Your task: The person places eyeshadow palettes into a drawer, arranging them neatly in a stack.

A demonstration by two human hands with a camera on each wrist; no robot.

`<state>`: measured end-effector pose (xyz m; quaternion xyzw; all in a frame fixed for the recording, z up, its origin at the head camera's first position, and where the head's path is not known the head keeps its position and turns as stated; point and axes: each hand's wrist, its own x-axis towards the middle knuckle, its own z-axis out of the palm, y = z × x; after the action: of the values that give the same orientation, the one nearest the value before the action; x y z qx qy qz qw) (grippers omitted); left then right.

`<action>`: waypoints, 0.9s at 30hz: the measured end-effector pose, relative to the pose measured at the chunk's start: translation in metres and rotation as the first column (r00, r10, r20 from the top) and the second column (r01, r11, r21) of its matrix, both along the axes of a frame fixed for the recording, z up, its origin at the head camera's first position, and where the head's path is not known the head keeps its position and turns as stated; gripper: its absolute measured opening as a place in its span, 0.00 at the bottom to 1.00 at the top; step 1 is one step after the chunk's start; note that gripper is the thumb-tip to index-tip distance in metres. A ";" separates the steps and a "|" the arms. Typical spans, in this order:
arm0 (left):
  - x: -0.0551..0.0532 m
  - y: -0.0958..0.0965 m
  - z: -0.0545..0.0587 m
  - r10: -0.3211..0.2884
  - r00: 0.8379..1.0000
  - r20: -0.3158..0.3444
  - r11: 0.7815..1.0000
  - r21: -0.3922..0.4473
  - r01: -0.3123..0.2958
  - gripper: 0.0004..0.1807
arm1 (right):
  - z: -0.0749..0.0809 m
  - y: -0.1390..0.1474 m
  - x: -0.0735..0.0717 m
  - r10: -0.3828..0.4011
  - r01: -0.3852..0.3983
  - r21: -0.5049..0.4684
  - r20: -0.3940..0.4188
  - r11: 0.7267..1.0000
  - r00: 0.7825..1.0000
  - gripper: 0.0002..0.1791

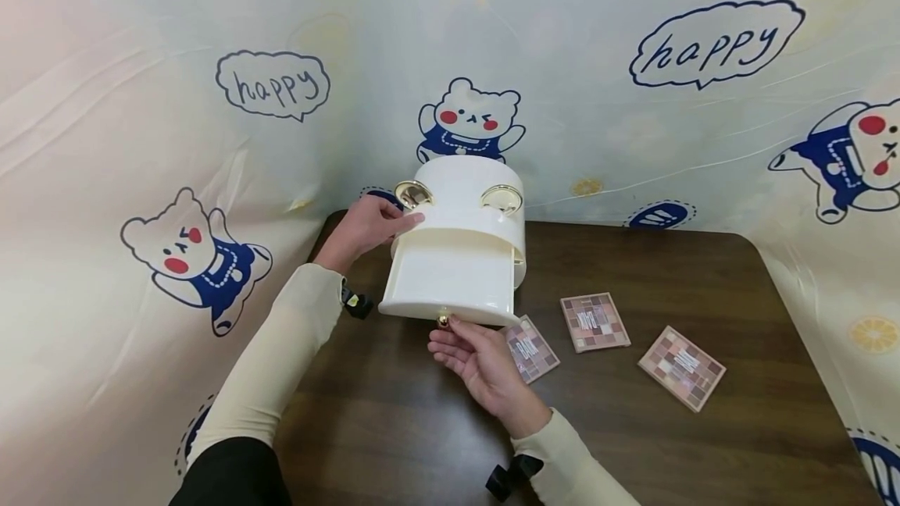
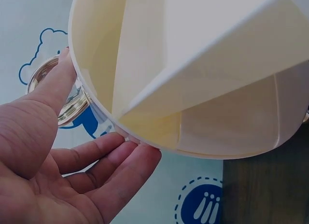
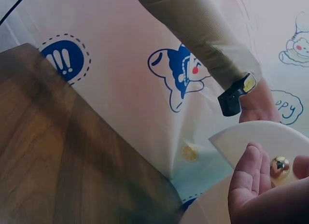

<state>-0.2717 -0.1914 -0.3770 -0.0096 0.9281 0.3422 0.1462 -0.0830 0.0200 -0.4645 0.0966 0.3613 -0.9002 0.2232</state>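
Note:
A white rounded storage box (image 1: 464,178) with gold ring fittings stands at the back of the brown table, its drawer (image 1: 450,268) pulled out toward me. My left hand (image 1: 369,225) holds the box's left side, the thumb on its front and the fingers against the outer wall. In the left wrist view, the fingertips of the left hand (image 2: 82,171) touch the curved wall. Below the drawer front is my right hand (image 1: 485,365), near the gold knob (image 1: 443,322). From the right wrist, the knob shows between the thumb and fairly straight fingers (image 3: 248,173), with gaps around it.
Three square eyeshadow palettes lie on the table (image 1: 759,295) to the right: one palette (image 1: 532,350) beside the right hand, another palette (image 1: 594,322) behind it, and a third palette (image 1: 682,368) farther right. A printed cloth (image 1: 583,131) hangs behind and along both sides.

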 end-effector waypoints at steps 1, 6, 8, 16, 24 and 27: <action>0.000 0.000 0.000 0.002 1.000 0.002 1.000 0.000 -0.002 0.38 | -0.001 0.002 0.000 0.009 -0.009 -0.002 0.000 1.000 1.000 0.11; 0.001 0.001 0.002 0.012 1.000 0.019 1.000 0.015 -0.012 0.38 | -0.005 0.013 0.004 0.070 -0.068 0.053 -0.051 0.996 0.996 0.18; 0.001 0.001 0.003 0.007 1.000 0.023 1.000 0.019 -0.007 0.38 | -0.009 0.020 0.006 0.096 -0.087 0.107 -0.081 0.990 0.992 0.21; 0.002 0.002 0.002 -0.014 1.000 -0.002 1.000 0.017 0.014 0.35 | -0.025 0.050 0.012 0.140 -0.089 0.307 -0.146 0.948 0.979 0.20; 0.002 0.001 0.001 -0.006 1.000 -0.012 1.000 0.016 0.007 0.35 | -0.045 0.072 0.014 0.173 0.020 0.568 -0.284 0.823 0.943 0.25; 0.002 0.001 0.001 0.004 1.000 0.004 1.000 0.015 -0.004 0.36 | -0.051 0.080 0.014 0.181 0.065 0.637 -0.313 0.768 0.932 0.27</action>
<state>-0.2692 -0.1904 -0.3762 -0.0111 0.9251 0.3497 0.1474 -0.0686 0.0997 -0.5157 -0.0098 0.6822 -0.7183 0.1359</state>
